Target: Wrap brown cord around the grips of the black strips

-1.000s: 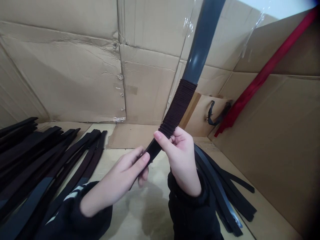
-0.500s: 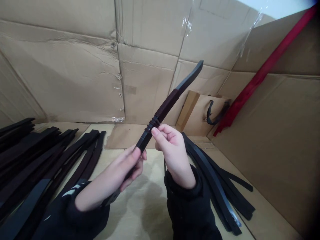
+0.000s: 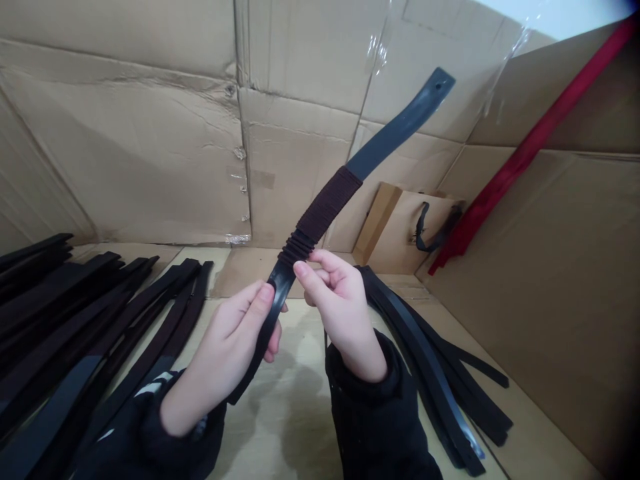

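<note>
A long, curved dark strip with a hole near its far end slants up and away in front of me. Dark brown cord-like wrapping covers its middle, tight in the upper part and looser in separate coils lower down. My left hand grips the bare strip below the wrapping, thumb on top and fingers underneath. Beside the loose coils, my right hand pinches the edge of the wrapping between thumb and fingers.
Several dark curved strips, some with brown wrapping, lie piled on the left. More black strips fan out on the right. A brown paper bag leans at the back near a red strip. Cardboard walls enclose the work surface.
The strip has turned from its narrow edge to its broad face, showing the hole at its far end. Both hands keep hold; the right has moved slightly left.
</note>
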`<move>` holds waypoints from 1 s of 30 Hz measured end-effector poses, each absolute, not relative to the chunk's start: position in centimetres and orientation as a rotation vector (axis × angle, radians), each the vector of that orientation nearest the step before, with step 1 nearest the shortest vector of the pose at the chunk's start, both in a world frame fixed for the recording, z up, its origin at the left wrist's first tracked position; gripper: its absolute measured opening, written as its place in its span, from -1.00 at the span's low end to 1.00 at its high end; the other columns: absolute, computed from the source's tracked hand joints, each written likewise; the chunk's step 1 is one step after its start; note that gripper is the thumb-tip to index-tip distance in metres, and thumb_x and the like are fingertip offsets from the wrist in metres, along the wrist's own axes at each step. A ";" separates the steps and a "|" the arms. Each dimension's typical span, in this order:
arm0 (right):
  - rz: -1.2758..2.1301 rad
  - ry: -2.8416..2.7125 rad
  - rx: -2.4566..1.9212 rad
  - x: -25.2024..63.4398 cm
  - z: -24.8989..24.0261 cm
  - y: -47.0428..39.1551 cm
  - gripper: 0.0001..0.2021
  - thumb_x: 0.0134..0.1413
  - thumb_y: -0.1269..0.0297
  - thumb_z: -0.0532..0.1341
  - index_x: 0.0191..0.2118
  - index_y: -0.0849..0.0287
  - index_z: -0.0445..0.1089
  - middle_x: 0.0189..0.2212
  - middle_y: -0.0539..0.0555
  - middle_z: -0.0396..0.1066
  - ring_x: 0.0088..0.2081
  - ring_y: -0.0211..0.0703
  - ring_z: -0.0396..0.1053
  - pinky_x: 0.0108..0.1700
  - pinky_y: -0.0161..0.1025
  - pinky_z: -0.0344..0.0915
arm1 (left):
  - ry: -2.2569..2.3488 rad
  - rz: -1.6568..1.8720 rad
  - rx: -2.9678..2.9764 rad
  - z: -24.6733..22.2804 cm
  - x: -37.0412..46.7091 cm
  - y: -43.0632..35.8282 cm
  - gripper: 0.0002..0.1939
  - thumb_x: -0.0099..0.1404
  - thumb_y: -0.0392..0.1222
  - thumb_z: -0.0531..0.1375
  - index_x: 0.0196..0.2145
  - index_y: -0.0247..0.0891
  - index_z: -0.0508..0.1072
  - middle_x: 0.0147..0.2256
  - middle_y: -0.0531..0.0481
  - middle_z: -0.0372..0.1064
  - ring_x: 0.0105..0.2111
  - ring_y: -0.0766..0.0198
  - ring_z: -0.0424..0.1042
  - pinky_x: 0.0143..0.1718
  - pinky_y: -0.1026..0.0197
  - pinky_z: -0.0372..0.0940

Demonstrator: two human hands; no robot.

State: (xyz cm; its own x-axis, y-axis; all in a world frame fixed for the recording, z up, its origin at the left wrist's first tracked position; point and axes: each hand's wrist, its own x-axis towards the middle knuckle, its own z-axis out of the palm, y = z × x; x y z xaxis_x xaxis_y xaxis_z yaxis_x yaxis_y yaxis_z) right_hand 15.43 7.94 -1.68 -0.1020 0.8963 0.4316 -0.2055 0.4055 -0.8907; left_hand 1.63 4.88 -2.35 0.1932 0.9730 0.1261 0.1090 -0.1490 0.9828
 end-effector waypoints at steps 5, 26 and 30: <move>1.062 -1.345 -0.699 15.7 -1.6 7.8 -0.78 -0.03 0.18 0.30 -0.28 0.19 0.40 -0.72 -0.23 -0.16 -0.64 -0.42 -0.23 -0.59 -0.34 -0.22 | 1.022 1.055 1.429 -2.0 1.4 4.4 -0.66 0.37 0.08 -0.06 -0.37 -0.21 0.29 -0.74 0.15 0.25 -0.69 0.37 0.24 -0.59 0.34 0.17; 1.107 -1.360 -0.663 16.3 -1.6 7.9 -0.71 -0.18 0.12 0.37 -0.32 0.19 0.46 -0.71 -0.19 -0.01 -0.65 -0.43 -0.14 -0.60 -0.38 -0.13 | 0.738 0.669 1.256 -4.1 0.9 6.3 -0.43 0.34 0.21 -0.21 -0.66 -0.20 0.13 -0.88 0.21 -0.08 -0.82 0.43 -0.12 -0.65 0.29 -0.08; 1.153 -1.331 -0.601 16.6 -1.2 7.4 -0.77 -0.19 0.18 0.39 -0.38 0.16 0.46 -0.69 -0.18 0.01 -0.62 -0.41 -0.13 -0.57 -0.35 -0.12 | 0.440 0.603 1.198 -4.4 0.7 6.6 -0.38 0.31 0.27 -0.30 -0.53 -0.23 0.24 -0.84 0.24 -0.06 -0.83 0.47 -0.19 -0.67 0.31 -0.15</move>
